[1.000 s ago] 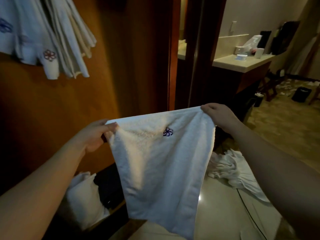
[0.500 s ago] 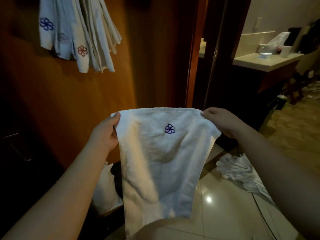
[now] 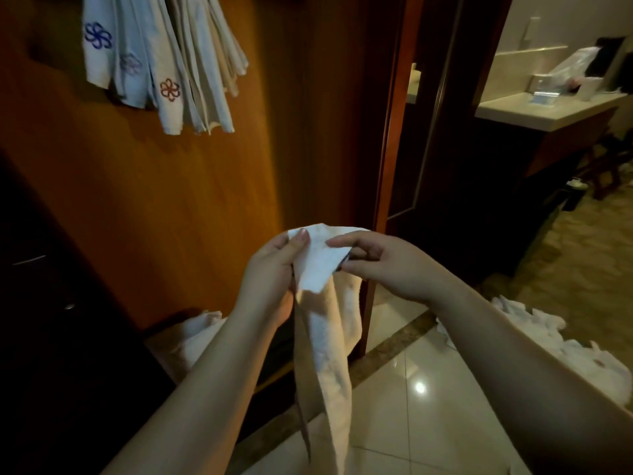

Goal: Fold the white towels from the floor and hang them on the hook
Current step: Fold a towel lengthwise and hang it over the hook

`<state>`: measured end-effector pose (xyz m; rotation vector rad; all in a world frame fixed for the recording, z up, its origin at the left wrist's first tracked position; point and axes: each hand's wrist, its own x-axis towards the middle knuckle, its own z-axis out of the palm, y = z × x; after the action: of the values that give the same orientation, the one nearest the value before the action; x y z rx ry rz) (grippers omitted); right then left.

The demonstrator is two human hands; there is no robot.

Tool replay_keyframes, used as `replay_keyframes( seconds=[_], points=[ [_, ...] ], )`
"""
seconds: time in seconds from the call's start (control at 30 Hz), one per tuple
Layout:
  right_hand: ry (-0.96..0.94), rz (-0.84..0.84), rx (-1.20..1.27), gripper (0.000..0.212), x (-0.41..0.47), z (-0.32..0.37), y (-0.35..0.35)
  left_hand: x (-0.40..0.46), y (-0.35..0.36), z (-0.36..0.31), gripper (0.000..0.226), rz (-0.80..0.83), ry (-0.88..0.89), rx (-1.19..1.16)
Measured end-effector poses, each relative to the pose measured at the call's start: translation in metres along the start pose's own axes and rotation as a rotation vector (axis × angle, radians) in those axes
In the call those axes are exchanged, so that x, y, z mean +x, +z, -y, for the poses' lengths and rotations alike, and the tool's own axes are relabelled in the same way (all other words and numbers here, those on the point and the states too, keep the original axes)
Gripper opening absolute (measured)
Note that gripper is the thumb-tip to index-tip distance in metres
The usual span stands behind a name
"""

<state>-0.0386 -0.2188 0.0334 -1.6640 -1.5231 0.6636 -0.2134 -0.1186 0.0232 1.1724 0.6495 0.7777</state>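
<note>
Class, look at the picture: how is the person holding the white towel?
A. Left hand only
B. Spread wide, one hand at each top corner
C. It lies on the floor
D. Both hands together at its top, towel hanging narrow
D: the left hand and right hand meet at the top of the white towel, which hangs folded and narrow.

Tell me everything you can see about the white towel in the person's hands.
The white towel looks like soft terry cloth, folded lengthwise into a narrow hanging strip. Its top corners are brought together between the left hand and the right hand, whose fingers pinch them. The lower end hangs free above the floor tiles. No embroidered flower shows on it.
</note>
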Motion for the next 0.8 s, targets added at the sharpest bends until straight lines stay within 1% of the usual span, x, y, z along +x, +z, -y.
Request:
replay_keyframes(
  seconds=[0.07,0.13,0.17,0.23,0.3,0.37,0.4,0.47,0.57,0.7,0.8],
  points=[
    [-0.057,-0.026,-0.127,0.042,-0.001,0.005,0.002,-0.004,0.004,-0.002,0.039,0.052,0.03,0.025],
    [-0.134,-0.155,-0.277,0.037,-0.002,0.007,0.006,-0.005,0.006,-0.004,0.04,0.099,0.036,0.014],
    [-0.165,-0.228,-0.311,0.034,-0.002,0.007,0.009,-0.006,0.007,-0.005,0.04,0.114,0.031,-0.01],
    [-0.176,-0.352,-0.303,0.031,-0.001,0.007,0.014,-0.007,0.01,-0.006,0.036,0.135,0.017,-0.066],
    [-0.177,-0.439,-0.281,0.029,0.0,0.008,0.018,-0.009,0.013,-0.007,0.031,0.155,0.014,-0.098],
    [-0.213,-0.479,-0.28,0.015,0.001,0.013,0.019,-0.009,0.014,-0.007,0.029,0.162,0.025,-0.084],
    [-0.233,-0.493,-0.294,0.015,0.002,0.015,0.019,-0.009,0.014,-0.008,0.029,0.16,0.033,-0.061],
    [-0.262,-0.537,-0.328,0.03,0.004,0.017,0.018,-0.01,0.013,-0.009,0.031,0.163,0.054,-0.031],
    [-0.25,-0.586,-0.352,0.039,0.006,0.021,0.014,-0.01,0.015,-0.011,0.03,0.185,0.063,-0.032],
    [-0.239,-0.632,-0.29,0.033,0.006,0.027,0.013,-0.009,0.016,-0.014,0.031,0.211,0.068,-0.066],
    [-0.226,-0.637,-0.259,0.035,0.004,0.033,0.014,-0.01,0.016,-0.018,0.035,0.244,0.08,-0.117]
  ],
)
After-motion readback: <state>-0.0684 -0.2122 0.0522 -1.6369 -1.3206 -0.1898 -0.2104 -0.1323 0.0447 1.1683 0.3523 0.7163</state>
